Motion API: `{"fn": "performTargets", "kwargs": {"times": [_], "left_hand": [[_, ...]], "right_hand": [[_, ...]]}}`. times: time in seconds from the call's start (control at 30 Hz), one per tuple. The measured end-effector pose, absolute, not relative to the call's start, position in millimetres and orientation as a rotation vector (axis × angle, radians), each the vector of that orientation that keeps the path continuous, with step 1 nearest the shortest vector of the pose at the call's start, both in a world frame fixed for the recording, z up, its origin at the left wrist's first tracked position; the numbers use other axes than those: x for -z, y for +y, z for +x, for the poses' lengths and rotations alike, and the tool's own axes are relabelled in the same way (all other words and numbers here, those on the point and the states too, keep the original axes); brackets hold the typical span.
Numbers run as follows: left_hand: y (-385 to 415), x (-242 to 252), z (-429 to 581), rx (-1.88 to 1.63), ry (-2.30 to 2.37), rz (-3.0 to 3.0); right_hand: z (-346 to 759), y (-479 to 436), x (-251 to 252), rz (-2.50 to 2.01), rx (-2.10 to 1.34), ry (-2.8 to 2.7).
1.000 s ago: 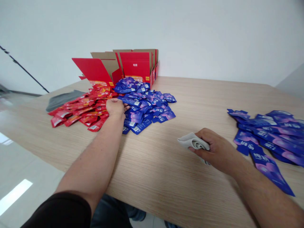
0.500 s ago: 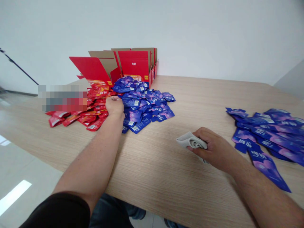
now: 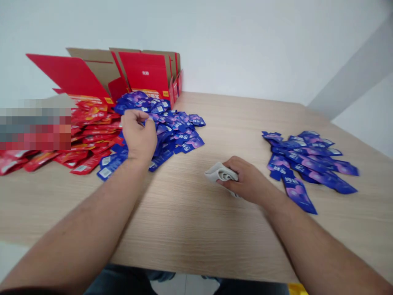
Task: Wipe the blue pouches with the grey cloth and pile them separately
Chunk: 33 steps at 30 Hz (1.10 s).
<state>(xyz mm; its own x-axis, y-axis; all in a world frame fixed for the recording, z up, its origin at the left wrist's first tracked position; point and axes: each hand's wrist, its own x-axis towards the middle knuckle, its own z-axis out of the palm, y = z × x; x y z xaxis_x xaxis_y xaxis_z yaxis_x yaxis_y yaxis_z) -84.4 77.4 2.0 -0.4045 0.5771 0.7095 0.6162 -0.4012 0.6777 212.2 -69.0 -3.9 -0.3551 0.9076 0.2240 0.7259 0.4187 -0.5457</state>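
My left hand (image 3: 139,133) is over the left side of a heap of blue-and-purple foil pouches (image 3: 184,133). Its fingers curl down toward the thumb, and whatever lies in their grip is hidden. My right hand (image 3: 247,180) is closed around a folded light grey cloth (image 3: 221,174), held at the table's middle. To the right of it lies a smaller spread of the same blue pouches (image 3: 297,188), loosely fanned out. Red foil pouches (image 3: 89,166) are piled left of my left hand, and several blue ones lie beside them, near my left wrist.
Open red cardboard boxes (image 3: 147,67) with raised flaps stand behind the heaps, near the wall. A pixelated patch covers the far left of the red pile. The wooden table (image 3: 190,229) has its front edge close to my legs.
The view has turned right and the boxes and heaps sit farther left. My left hand is still at the blue heap, its thumb more visible. My right hand keeps the cloth.
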Motion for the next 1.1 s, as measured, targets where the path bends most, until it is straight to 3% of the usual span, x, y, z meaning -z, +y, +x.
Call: {"fn": "performTargets", "kwargs": {"times": [0.23, 0.5, 0.8, 1.1], "left_hand": [[32.5, -5.8, -45.0, 1.687, -1.396, -2.112], [34.0, -1.4, -40.4, 1.569, -1.366, -2.266], [33.3, 0.3, -35.8, 1.592, -1.314, -2.344], [31.4, 4.4, -28.8, 1.580, -1.294, -2.466]], "right_hand": [[220.2, -58.1, -2.1, -1.564, -0.419, -2.105], [287.2, -41.2, -15.7, -2.073, -0.015, -1.805], [341.5, -40.7, -11.9, -2.536, -0.125, -1.792], [315.9, -43.9, -15.3, -2.429, -0.221, -1.912]]}}
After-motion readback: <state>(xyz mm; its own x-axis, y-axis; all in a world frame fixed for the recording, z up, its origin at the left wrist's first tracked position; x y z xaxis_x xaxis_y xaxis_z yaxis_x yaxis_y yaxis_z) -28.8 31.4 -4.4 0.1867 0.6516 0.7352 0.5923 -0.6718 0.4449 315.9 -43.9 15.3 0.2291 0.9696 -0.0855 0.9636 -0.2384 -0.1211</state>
